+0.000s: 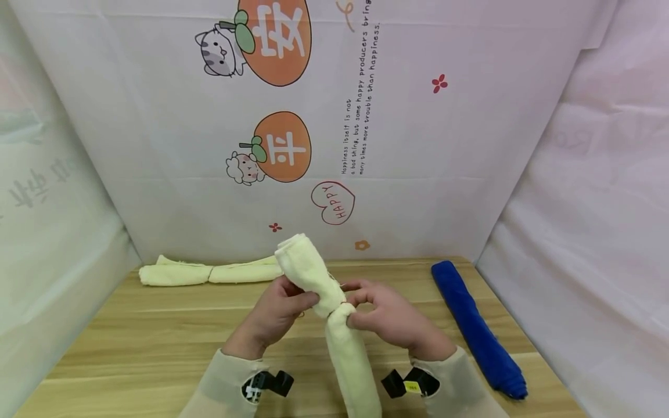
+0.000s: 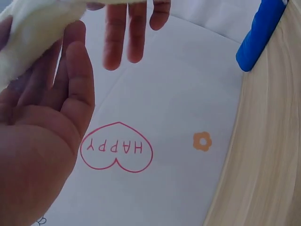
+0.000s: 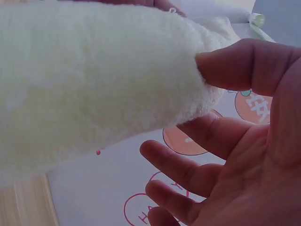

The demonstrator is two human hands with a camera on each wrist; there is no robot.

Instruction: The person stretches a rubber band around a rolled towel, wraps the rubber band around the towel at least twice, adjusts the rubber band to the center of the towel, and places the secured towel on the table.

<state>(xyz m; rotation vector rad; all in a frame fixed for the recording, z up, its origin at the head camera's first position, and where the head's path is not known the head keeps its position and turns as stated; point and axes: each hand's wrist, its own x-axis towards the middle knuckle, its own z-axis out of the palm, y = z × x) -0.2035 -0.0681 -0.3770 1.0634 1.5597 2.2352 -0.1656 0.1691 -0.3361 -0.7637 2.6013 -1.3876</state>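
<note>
A pale yellow rolled towel (image 1: 352,360) is held up over the table, cinched near its middle by a thin tie (image 1: 336,310) and bent there. My left hand (image 1: 277,313) grips the upper part, thumb in front and fingers behind. With thumb and index finger, my right hand (image 1: 389,316) pinches the roll right at the tie. In the right wrist view the other fingers (image 3: 181,172) spread away below the towel (image 3: 94,80). The left wrist view has the left palm (image 2: 37,150) beneath the cloth.
Another pale yellow rolled towel (image 1: 175,274), also tied in the middle, lies along the table's back left edge. A blue rolled towel (image 1: 478,328) lies slantwise at the right. White printed sheets (image 1: 407,145) hang behind and at both sides of the wooden table (image 1: 146,348).
</note>
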